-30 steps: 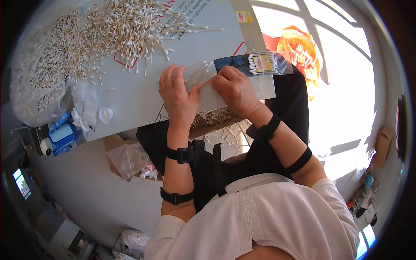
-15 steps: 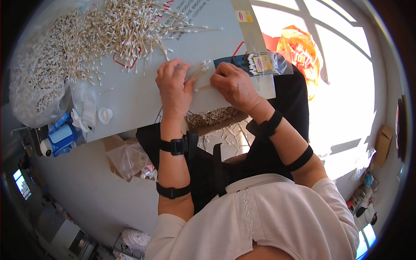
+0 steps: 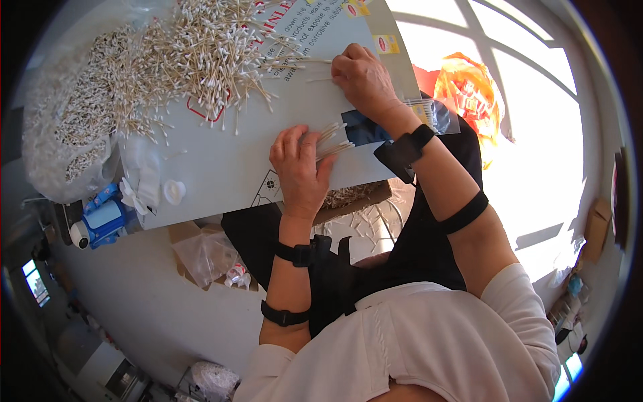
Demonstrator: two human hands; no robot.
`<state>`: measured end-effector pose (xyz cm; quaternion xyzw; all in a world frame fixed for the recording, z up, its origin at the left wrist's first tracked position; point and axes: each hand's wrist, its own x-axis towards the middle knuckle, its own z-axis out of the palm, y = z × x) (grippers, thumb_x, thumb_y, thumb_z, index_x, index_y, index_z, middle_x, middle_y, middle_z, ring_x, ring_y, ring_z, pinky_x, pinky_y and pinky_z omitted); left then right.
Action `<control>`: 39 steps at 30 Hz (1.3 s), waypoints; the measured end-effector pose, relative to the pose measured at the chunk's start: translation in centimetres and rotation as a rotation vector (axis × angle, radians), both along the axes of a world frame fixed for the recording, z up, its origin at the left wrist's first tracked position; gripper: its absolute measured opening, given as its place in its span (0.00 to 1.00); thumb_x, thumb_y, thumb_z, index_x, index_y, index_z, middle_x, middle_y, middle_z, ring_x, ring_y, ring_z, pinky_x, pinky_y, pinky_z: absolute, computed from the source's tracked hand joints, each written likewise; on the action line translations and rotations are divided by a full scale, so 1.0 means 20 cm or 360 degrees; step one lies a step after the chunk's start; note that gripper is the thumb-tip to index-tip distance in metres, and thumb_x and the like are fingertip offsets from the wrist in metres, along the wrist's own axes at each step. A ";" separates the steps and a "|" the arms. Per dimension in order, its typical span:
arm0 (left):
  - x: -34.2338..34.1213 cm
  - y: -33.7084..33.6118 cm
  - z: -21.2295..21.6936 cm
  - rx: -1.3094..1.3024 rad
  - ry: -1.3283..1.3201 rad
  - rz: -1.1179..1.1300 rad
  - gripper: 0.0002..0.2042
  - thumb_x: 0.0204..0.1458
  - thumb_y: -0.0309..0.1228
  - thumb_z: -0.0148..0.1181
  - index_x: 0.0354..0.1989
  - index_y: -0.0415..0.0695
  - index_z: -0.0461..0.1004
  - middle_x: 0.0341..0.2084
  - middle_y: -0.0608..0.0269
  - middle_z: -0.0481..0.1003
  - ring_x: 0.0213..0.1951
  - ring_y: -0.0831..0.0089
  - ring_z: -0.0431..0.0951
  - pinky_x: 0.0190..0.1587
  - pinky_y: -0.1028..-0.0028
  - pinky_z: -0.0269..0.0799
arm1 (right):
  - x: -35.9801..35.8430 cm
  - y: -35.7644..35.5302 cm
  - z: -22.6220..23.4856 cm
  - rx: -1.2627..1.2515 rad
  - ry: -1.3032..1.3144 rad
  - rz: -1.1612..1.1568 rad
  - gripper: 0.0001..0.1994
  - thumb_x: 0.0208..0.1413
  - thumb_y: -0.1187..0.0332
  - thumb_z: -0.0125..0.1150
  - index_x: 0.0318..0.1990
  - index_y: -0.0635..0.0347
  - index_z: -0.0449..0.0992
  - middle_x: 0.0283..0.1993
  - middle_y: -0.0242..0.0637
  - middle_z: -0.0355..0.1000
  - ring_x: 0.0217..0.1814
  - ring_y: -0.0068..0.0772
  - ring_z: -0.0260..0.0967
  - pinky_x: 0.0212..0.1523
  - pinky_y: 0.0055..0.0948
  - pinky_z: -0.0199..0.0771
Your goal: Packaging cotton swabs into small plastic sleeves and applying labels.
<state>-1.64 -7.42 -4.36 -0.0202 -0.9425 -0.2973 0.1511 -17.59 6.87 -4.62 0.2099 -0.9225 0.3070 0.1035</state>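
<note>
Near the frame's centre, the left hand (image 3: 299,171) pinches a small bundle of cotton swabs (image 3: 333,139) against the grey surface (image 3: 221,161). The right hand (image 3: 362,80), upper middle, curls fingers-down onto loose swabs at the edge of the big swab pile (image 3: 194,57) in the upper left.

cotton swabs (image 3: 194,53): white tips, tan sticks | board (image 3: 228,161): pale grey | far-right bag (image 3: 465,100): orange | wrist straps (image 3: 402,151): black
</note>
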 end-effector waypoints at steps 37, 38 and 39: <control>-0.46 -0.17 0.11 -0.0414 -0.0398 0.0523 0.05 0.43 0.29 0.65 0.26 0.42 0.77 0.30 0.56 0.76 0.41 0.54 0.74 0.43 0.58 0.69 | 0.16 -0.03 -0.01 -0.0161 -0.0083 0.0333 0.05 0.44 0.71 0.64 0.26 0.54 0.73 0.32 0.35 0.68 0.42 0.42 0.69 0.42 0.39 0.68; -0.48 -0.17 0.09 -0.0467 -0.0546 0.0514 0.05 0.42 0.29 0.65 0.22 0.41 0.77 0.27 0.56 0.76 0.37 0.54 0.75 0.39 0.58 0.71 | 0.16 -0.03 -0.01 -0.0173 -0.0082 0.0335 0.04 0.44 0.71 0.64 0.26 0.54 0.74 0.32 0.35 0.68 0.42 0.42 0.69 0.42 0.39 0.68; -0.48 -0.19 0.08 -0.0469 -0.0545 0.0517 0.05 0.42 0.29 0.65 0.22 0.41 0.77 0.27 0.56 0.76 0.37 0.54 0.75 0.39 0.58 0.71 | 0.16 -0.03 -0.01 -0.0185 -0.0081 0.0338 0.04 0.44 0.71 0.64 0.26 0.54 0.74 0.32 0.35 0.68 0.42 0.43 0.69 0.41 0.39 0.68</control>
